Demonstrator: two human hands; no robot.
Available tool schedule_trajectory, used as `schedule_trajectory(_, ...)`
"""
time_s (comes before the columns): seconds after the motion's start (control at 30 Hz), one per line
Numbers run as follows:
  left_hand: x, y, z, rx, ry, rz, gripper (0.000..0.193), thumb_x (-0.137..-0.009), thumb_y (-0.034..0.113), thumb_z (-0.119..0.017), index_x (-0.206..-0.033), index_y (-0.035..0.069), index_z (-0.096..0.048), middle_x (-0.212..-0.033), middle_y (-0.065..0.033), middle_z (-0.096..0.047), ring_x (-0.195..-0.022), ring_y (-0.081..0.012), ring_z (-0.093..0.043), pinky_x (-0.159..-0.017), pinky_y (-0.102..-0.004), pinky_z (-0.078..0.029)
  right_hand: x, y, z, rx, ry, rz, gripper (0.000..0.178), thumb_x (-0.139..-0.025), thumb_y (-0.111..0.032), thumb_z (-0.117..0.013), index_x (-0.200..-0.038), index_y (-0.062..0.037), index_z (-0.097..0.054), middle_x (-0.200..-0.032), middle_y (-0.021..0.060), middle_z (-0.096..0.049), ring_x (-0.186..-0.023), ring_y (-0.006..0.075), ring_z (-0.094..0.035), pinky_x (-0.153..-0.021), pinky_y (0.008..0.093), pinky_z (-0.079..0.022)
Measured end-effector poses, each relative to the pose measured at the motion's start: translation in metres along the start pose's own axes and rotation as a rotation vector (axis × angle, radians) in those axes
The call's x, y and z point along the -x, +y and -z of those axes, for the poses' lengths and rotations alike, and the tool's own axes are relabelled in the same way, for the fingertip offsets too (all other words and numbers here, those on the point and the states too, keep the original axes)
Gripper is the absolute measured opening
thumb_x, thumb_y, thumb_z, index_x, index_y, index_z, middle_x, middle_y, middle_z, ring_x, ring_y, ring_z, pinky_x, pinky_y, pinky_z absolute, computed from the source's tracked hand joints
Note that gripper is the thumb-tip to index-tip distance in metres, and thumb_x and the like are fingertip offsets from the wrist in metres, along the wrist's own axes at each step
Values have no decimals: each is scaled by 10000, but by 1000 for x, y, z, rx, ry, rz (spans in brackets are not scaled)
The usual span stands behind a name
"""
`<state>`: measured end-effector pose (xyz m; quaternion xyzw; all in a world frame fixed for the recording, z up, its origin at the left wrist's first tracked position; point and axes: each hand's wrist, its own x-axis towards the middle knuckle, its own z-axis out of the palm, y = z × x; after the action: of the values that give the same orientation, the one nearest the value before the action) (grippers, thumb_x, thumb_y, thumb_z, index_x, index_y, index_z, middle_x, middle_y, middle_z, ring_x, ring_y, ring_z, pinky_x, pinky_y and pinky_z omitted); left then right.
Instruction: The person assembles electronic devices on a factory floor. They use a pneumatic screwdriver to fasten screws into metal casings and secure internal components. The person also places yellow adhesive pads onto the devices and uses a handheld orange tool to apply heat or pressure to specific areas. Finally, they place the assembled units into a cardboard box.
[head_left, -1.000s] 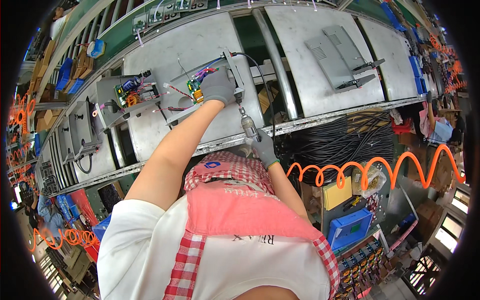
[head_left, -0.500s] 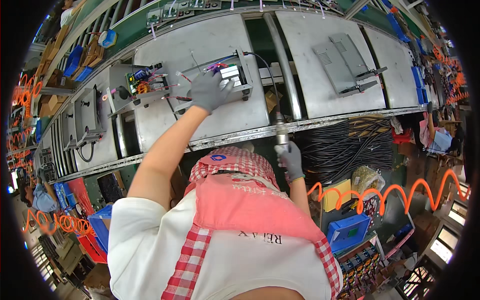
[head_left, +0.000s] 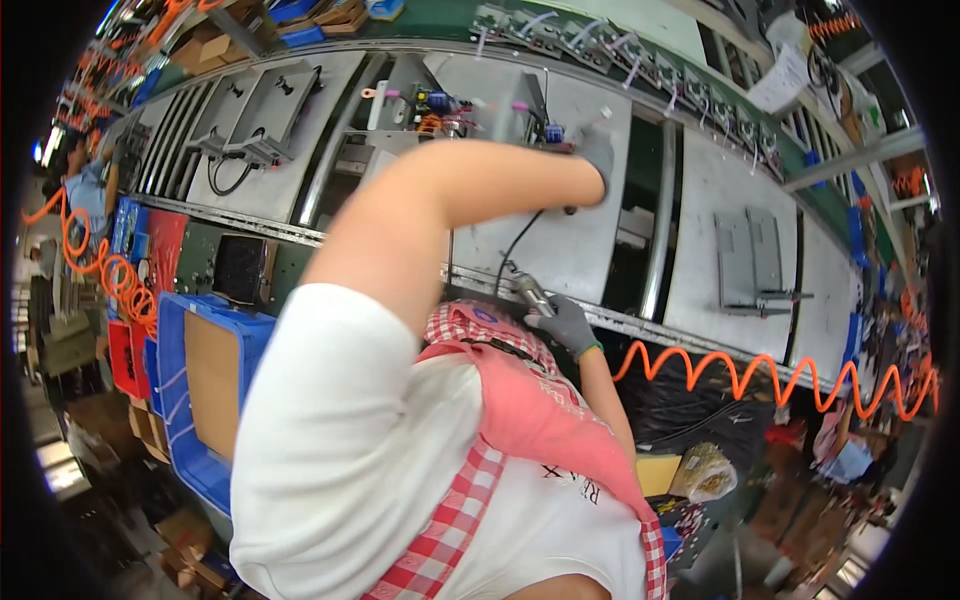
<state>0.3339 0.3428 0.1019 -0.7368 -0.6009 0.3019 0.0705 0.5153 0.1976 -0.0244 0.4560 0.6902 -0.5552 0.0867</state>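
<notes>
My left hand (head_left: 597, 165), in a grey glove, is at the right side of a grey metal case (head_left: 510, 108) on the conveyor. Its fingers are blurred and partly hidden, so I cannot tell what they do. My left forearm crosses in front of the case and covers much of it. Closer to my body, my gloved right hand (head_left: 567, 325) grips a silver power screwdriver (head_left: 534, 293), tilted with its tip toward the upper left. A black cable (head_left: 516, 242) curves from the case down toward the tool. Left of the case stands an open unit with a circuit board (head_left: 435, 108).
Grey metal housings (head_left: 262, 115) lie farther left on the conveyor, and bent grey panels (head_left: 750, 260) to the right. Circuit boards (head_left: 640, 60) line the far shelf. An orange coiled hose (head_left: 745, 375) stretches right of my right wrist. A blue bin (head_left: 180, 400) stands at left.
The view has turned, and the scene has shifted. My left hand has moved off the case's inside to its right side. The screwdriver, held in my right hand, now leans left.
</notes>
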Motion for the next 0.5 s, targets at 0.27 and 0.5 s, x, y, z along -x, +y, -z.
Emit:
schedule_trajectory(0.27, 48, 45, -30, 489, 295, -194, 174, -747, 120, -617, -878, 107, -731, -842, -77, -702, -842, -321, -668, -688, -515, -497, -70, 6, -19, 407, 214, 97, 530, -657, -358, -744, -1026, 0, -617, -930, 182, -671, -890, 292, -651, -780, 364, -494)
schedule_trajectory(0.5, 199, -8, -66, 1077, 106, -219, 342, -825, 379, -527, -936, 96, -682, -841, -154, -672, -786, -325, -655, -674, -452, -510, -104, 35, 14, 46, 428, 424, 263, -799, -206, -660, -982, -17, -649, -876, 54, -668, -775, 162, -629, -683, 305, -511)
